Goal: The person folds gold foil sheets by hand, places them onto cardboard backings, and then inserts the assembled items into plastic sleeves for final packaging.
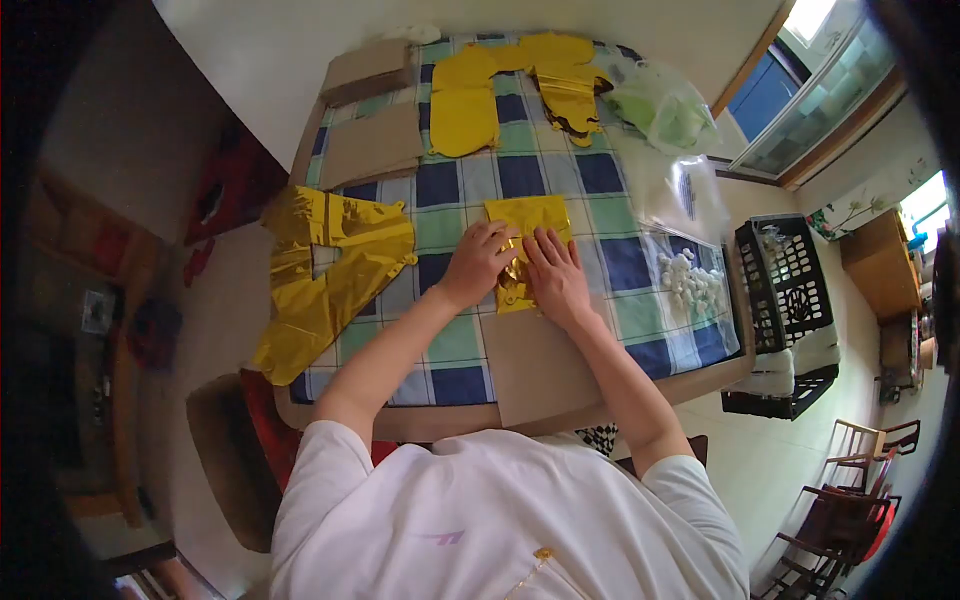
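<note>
A folded gold foil piece point(530, 212) lies on the checkered tablecloth in front of me. My left hand point(478, 262) rests on its left side, fingers bent and close together; whether they pinch the foil is hard to see. My right hand point(556, 275) lies flat on its right part, fingers slightly apart. Between the hands the foil is creased and shiny. Just below it, a brown cardboard sheet point(540, 375) reaches the table's near edge. To the left lies a large gold foil letter A point(340, 265), flat and wrinkled.
More gold foil shapes point(465, 105) lie at the far side, beside stacked cardboard point(370, 145) at the far left. Clear plastic bags point(665, 110) and a bag of small white items point(692, 285) are on the right. Black crates point(785, 290) stand beyond the table's right edge.
</note>
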Demonstrator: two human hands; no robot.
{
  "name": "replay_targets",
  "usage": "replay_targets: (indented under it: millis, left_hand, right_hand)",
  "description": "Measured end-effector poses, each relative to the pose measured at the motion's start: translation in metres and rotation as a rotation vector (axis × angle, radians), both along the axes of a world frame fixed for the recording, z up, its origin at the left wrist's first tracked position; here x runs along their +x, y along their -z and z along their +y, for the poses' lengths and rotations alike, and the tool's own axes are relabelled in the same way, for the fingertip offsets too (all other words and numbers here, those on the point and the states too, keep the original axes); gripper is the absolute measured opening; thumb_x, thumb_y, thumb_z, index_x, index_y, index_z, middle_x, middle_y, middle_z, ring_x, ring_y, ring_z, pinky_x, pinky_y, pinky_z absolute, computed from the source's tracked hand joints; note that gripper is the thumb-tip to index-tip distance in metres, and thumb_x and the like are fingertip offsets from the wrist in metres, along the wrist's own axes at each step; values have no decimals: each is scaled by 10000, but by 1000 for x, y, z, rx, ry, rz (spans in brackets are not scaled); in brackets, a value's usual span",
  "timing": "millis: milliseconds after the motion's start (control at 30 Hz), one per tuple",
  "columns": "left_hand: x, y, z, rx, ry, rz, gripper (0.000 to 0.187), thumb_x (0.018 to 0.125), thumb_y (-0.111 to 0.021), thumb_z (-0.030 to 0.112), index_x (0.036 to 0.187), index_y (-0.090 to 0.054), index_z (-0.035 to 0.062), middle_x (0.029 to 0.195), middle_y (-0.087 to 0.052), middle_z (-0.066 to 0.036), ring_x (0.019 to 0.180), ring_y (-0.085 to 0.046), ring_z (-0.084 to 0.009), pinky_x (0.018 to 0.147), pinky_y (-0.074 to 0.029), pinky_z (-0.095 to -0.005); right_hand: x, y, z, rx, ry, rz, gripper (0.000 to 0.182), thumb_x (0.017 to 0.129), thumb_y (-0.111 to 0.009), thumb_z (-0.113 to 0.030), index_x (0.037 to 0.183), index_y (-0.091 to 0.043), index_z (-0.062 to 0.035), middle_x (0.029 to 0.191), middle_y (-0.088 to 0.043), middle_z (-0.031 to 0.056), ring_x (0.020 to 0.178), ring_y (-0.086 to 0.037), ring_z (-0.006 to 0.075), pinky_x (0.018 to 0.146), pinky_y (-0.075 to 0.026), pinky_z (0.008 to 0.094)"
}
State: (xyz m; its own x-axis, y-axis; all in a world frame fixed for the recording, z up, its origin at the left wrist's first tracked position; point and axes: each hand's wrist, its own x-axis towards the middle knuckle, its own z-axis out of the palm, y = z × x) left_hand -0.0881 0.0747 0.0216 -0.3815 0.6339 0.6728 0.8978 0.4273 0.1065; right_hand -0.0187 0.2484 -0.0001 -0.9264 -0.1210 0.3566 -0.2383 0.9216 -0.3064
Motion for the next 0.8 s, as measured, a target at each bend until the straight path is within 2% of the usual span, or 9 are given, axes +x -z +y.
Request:
replay_targets:
  millis: [67,167,267,367,467,567,667,800]
  left_hand:
    - [-9,2,-3,-95,82,30,107,730,-618,91,832,-627,57,956,-595,-80,974,-541,-271,953,-407,-411]
    - [-16,3,-2,-225,121,-88,130,745,-601,102,867,-626,65,912,-601,-80,978,-539,-278,967,-392,-418]
    - [-15,-3,5,-206,88,-126,201,751,-554,69,938,-620,37,925,-596,-111,978,-536,-295,957,-398,-409]
    - [-8,0,15,-111,-95,-53,191,762,-556,76,943,-605,39,957,-588,-102,972,-539,-289,945,-401,-402]
    - [-4,7,15,-38,-128,-55,185,736,-604,68,920,-599,53,915,-590,-96,965,-549,-292,907,-437,-404]
    - [1,12,7,-53,-60,-147,189,734,-606,54,923,-606,39,920,-596,-104,946,-566,-284,844,-475,-383]
    - [2,21,1,-48,5,-182,244,734,-606,49,976,-628,35,963,-615,-102,964,-581,-271,837,-491,-374]
    - [11,20,-4,-68,-14,-154,302,769,-605,68,1068,-635,36,1092,-624,-102,1086,-561,-259,932,-455,-374]
  right_hand:
    - [0,0,0,6,4,0,421,934,-472,-224,1329,-476,-80,1414,-422,134,1354,-326,299,1112,-212,487]
    - [-1,1,-1,1,3,4,422,930,-476,-224,1326,-480,-77,1417,-418,133,1357,-321,298,1115,-205,486]
    - [0,1,1,10,-7,-8,437,926,-477,-225,1338,-464,-78,1429,-402,132,1361,-311,299,1119,-194,489]
    - [2,-6,0,0,-16,-46,474,913,-481,-215,1365,-428,-84,1444,-380,130,1369,-297,299,1125,-179,492]
    - [1,-2,3,13,-20,-61,525,890,-502,-211,1389,-395,-90,1452,-369,125,1374,-287,298,1129,-168,493]
    - [1,-1,4,43,-26,-63,554,868,-524,-208,1392,-391,-86,1451,-369,129,1375,-285,301,1130,-164,493]
    - [2,-3,2,15,-33,-56,565,848,-540,-190,1385,-400,-78,1449,-371,134,1372,-289,302,1128,-171,493]
    - [2,-2,2,-70,-40,-32,583,818,-556,-144,1378,-410,-75,1449,-373,131,1371,-294,297,1126,-183,489]
